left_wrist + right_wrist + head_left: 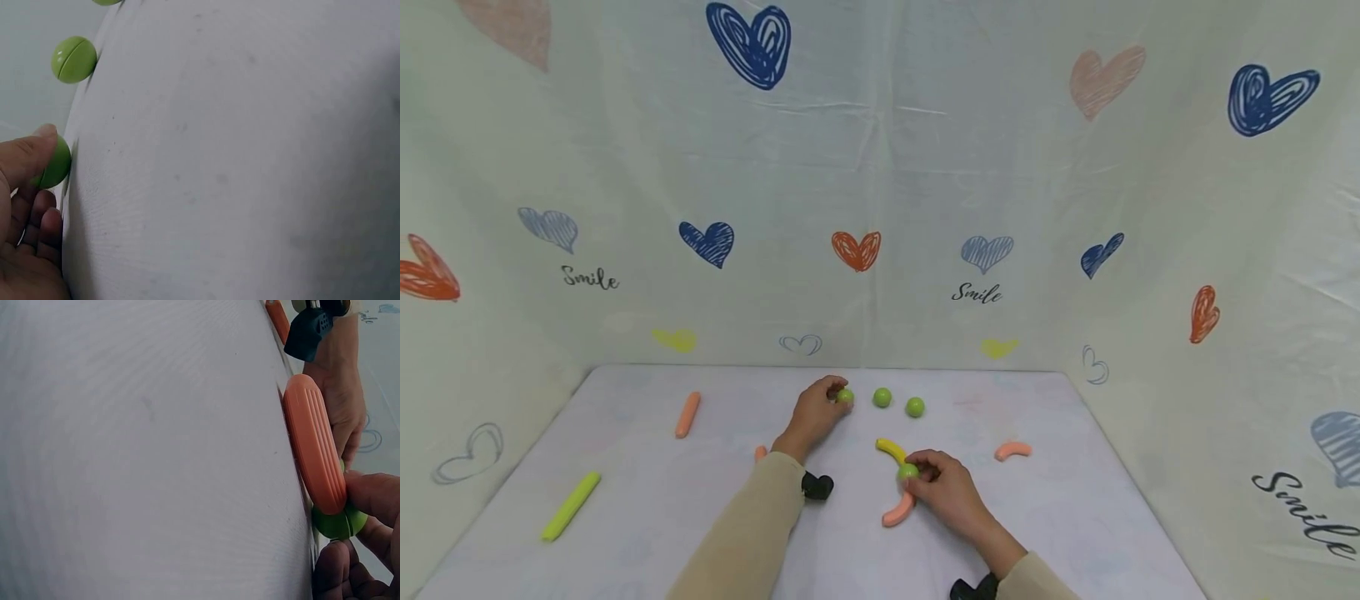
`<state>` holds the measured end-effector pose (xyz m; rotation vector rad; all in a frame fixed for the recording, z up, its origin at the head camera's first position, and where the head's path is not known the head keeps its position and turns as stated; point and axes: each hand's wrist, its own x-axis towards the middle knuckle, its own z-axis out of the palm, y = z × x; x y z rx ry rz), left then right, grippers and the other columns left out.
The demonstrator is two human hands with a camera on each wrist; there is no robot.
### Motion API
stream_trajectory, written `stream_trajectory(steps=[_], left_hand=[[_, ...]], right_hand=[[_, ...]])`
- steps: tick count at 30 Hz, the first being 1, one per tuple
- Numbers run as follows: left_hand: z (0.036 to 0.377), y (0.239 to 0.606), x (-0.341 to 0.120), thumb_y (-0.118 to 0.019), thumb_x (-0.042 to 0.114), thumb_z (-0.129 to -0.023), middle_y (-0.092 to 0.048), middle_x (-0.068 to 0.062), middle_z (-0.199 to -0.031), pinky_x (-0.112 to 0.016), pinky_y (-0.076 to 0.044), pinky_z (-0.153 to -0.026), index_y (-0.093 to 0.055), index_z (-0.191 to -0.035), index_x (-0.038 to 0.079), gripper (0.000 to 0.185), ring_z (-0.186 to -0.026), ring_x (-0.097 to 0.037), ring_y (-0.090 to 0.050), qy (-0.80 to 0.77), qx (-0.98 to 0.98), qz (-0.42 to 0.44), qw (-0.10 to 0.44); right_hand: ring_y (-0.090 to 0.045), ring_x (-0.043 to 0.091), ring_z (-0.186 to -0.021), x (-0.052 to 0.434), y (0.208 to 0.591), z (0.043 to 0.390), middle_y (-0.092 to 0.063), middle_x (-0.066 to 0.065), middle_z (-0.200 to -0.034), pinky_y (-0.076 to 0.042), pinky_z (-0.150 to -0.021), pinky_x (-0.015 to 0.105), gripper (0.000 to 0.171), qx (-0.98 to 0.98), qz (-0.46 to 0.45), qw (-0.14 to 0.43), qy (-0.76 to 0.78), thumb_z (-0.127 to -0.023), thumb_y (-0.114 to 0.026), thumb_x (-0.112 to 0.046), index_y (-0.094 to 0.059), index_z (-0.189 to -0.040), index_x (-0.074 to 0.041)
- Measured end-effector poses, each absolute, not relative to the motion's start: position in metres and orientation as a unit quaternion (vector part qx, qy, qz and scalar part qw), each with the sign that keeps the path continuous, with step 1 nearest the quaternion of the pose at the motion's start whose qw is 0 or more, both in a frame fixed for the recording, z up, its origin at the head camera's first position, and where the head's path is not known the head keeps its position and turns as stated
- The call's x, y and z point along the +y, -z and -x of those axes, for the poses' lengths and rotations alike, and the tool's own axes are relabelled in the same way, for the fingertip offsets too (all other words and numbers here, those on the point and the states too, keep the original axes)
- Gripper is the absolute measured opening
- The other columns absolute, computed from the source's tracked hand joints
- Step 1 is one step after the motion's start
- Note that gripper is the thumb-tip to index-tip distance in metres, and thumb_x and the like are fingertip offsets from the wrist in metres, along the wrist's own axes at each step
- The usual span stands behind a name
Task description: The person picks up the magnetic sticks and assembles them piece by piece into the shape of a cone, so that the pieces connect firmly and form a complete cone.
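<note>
At the back of the table, my left hand (817,417) pinches a green ball (846,397), the leftmost in a loose row. Two more green balls, one (882,397) in the middle and one (915,407) to its right, lie beside it. Nearer to me, my right hand (951,492) holds another green ball (908,472) between thumb and fingers. That ball sits between a curved yellow piece (891,450) behind it and a curved salmon-orange piece (897,512) in front. In the right wrist view the ridged orange piece (314,444) partly covers the ball (340,524).
An orange stick (688,415) and a long yellow-green stick (572,506) lie on the left. Another orange piece (761,452) is mostly hidden by the left arm. A short curved orange piece (1012,450) lies to the right. A heart-printed curtain (910,183) hangs behind the table.
</note>
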<state>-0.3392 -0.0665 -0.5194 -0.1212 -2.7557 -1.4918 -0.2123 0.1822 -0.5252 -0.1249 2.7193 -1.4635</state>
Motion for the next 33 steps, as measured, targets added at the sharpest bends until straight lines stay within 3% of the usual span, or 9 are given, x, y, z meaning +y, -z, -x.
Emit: stream_trajectory(steps=[7, 18, 26, 33], left_hand=[[0.331, 0.520, -0.064, -0.078, 0.005, -0.094, -0.070, -0.011, -0.130, -0.048, -0.051, -0.109, -0.071, -0.129, 0.008, 0.036, -0.122, -0.029, -0.064, 0.457, -0.888, 0.053, 0.003], [0.296, 0.509, -0.052, -0.080, 0.003, -0.090, -0.071, -0.005, -0.114, -0.038, -0.056, -0.091, -0.072, -0.124, 0.009, 0.036, -0.098, -0.018, -0.064, 0.473, -0.876, 0.096, 0.004], [0.278, 0.516, -0.047, -0.081, 0.007, -0.091, -0.070, -0.004, -0.114, -0.037, -0.056, -0.090, -0.072, -0.124, 0.012, 0.034, -0.098, -0.017, -0.062, 0.459, -0.880, 0.118, -0.015], [0.271, 0.520, -0.042, -0.082, 0.011, -0.091, -0.069, -0.001, -0.105, -0.035, -0.053, -0.084, -0.073, -0.121, 0.011, 0.032, -0.093, -0.015, -0.059, 0.435, -0.888, 0.147, -0.005]], right_hand=[[-0.057, 0.016, -0.085, 0.182, 0.525, 0.211, -0.066, 0.002, -0.096, -0.048, -0.069, 0.021, 0.032, 0.877, 0.038, 0.026, 0.479, -0.087, -0.084, -0.017, -0.075, -0.117, -0.009], [-0.058, 0.016, -0.086, 0.183, 0.524, 0.212, -0.067, 0.001, -0.098, -0.049, -0.068, 0.022, 0.033, 0.875, 0.038, 0.033, 0.481, -0.088, -0.084, -0.017, -0.075, -0.118, -0.009], [-0.057, 0.016, -0.085, 0.182, 0.522, 0.213, -0.066, 0.001, -0.095, -0.048, -0.069, 0.022, 0.032, 0.880, 0.038, 0.021, 0.474, -0.088, -0.084, -0.016, -0.075, -0.118, -0.008], [-0.056, 0.015, -0.084, 0.181, 0.522, 0.212, -0.066, 0.002, -0.096, -0.048, -0.069, 0.022, 0.032, 0.878, 0.033, 0.022, 0.478, -0.087, -0.084, -0.015, -0.075, -0.117, -0.008]])
